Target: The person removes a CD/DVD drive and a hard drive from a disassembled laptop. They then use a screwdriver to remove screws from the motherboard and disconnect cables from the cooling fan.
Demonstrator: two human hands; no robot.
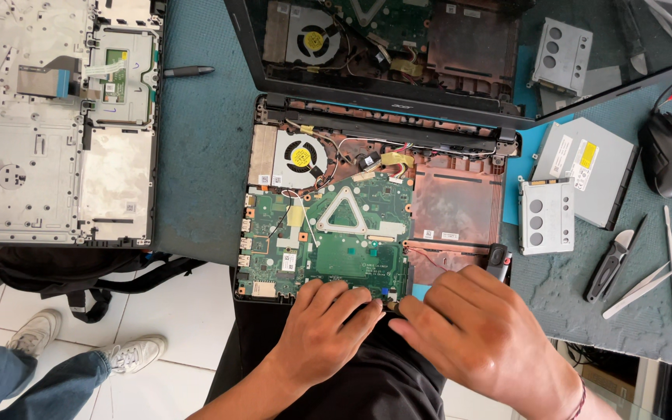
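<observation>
Left hand (328, 327) and right hand (472, 327), fingers curled, press the glossy green circuit board's (336, 233) near edge.

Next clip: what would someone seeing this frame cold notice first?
The opened laptop base at centre, its green motherboard and round cooling fan laid bare and mirrored in the dark screen behind. Next, the left hand and right hand, pressed side by side at the board's near edge. Then the removed keyboard cover, lying underside up at far left.
</observation>
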